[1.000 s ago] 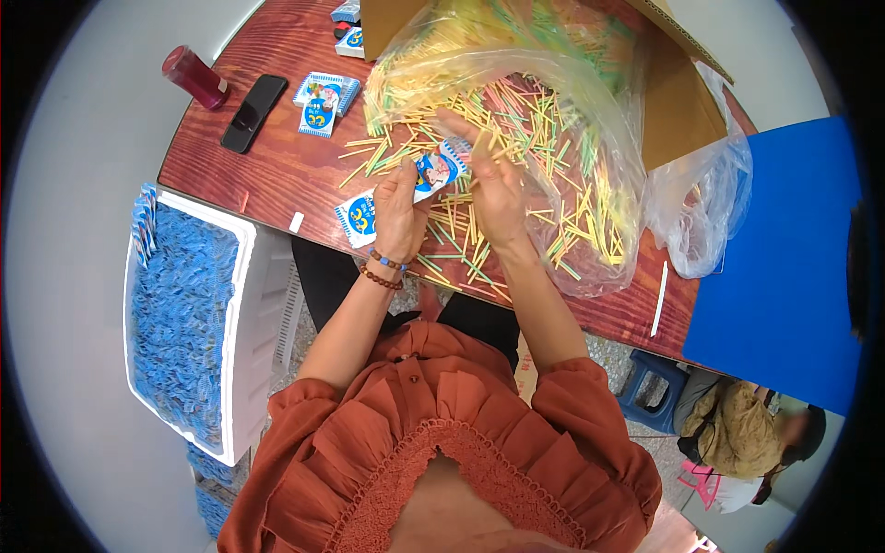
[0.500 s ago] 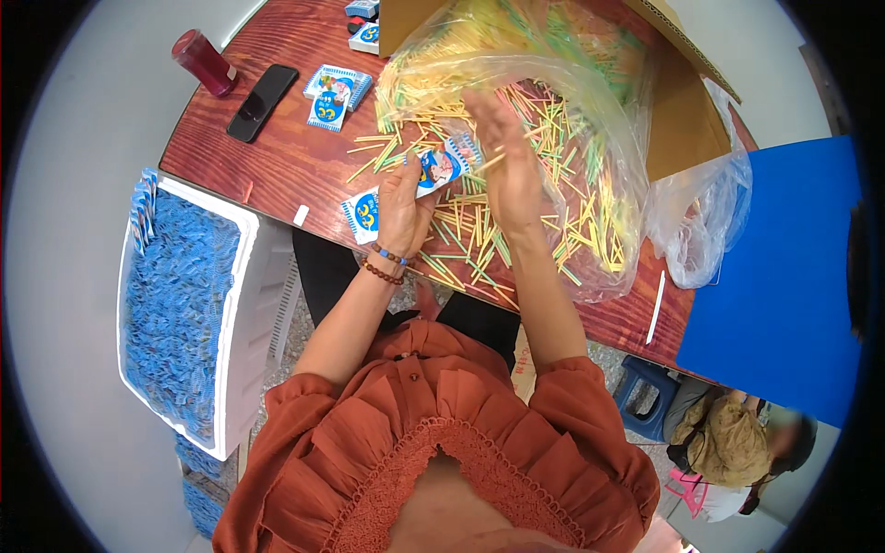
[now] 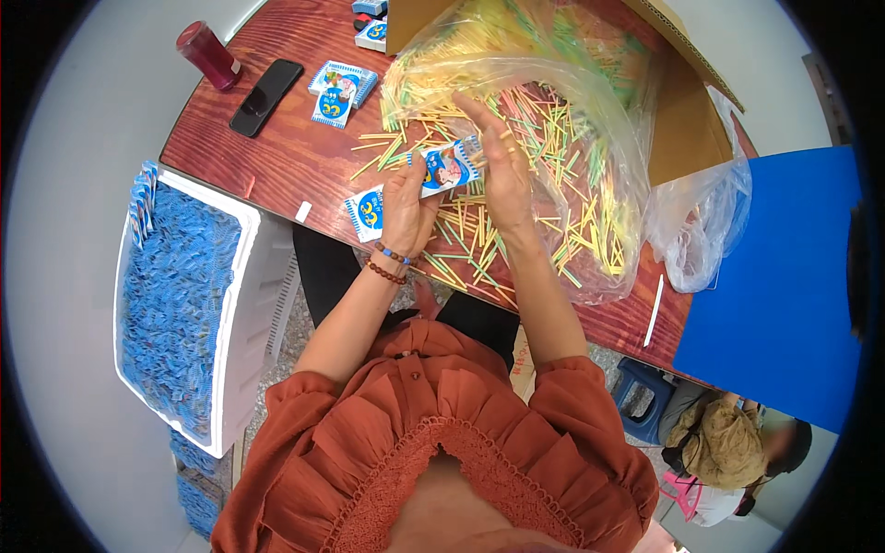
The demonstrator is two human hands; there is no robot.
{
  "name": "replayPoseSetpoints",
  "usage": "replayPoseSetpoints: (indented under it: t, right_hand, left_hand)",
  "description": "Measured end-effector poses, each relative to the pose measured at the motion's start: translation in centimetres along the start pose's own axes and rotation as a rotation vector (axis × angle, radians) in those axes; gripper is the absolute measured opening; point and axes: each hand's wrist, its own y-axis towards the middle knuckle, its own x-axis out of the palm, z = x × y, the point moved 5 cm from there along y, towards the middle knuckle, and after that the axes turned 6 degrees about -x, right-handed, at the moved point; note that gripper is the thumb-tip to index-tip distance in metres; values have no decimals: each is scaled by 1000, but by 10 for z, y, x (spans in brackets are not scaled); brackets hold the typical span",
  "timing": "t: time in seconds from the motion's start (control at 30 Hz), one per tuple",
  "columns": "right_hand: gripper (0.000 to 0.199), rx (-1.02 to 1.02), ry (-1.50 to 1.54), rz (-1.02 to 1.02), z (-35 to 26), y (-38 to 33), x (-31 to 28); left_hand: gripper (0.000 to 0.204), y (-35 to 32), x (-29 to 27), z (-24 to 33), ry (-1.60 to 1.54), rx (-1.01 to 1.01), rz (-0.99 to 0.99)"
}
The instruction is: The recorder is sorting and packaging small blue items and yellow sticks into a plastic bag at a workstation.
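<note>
My left hand (image 3: 406,207) is closed around a blue-and-white printed packet (image 3: 447,168), which tilts up to the right above the table. A second blue-and-white packet (image 3: 366,214) sticks out on the left side of the same hand. At the right end of the upper packet is my right hand (image 3: 509,189), its index finger stretched out. A thin pale-yellow stick (image 3: 505,137) shows among its fingers, partly hidden. Loose yellow, green and pink sticks (image 3: 475,241) lie under and around both hands.
A clear plastic bag (image 3: 604,184) of sticks spills from a cardboard box (image 3: 687,138). Packets (image 3: 334,92), a phone (image 3: 265,98) and a red-filled jar (image 3: 208,57) stand to the left. A white foam box (image 3: 221,369) holds blue packets. A person (image 3: 728,442) sits at lower right.
My right hand has turned slightly and drawn in against the packet's right end; the stick among its fingers shows less. My left hand keeps its hold. The whole view has shifted a little.
</note>
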Motion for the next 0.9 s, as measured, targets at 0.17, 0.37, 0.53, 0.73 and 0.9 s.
replayPoseSetpoints:
  t: [0.17, 0.37, 0.53, 0.73, 0.9]
  right_hand:
    - [53, -113, -20, 77, 12, 1, -1]
    - [68, -47, -66, -57, 13, -3, 1]
    - [69, -1, -377, -309, 19, 7, 11]
    - [53, 195, -341, -169, 39, 21, 21]
    - [31, 198, -110, -199, 56, 30, 42]
  left_hand:
    - [28, -1, 4, -2, -63, -14, -22]
    - [29, 2, -7, 2, -93, -26, -9]
    - [29, 8, -5, 9, -175, -23, -43]
    - [30, 11, -25, 36, -248, 28, 31]
    - [22, 8, -36, 56, -175, 51, 36]
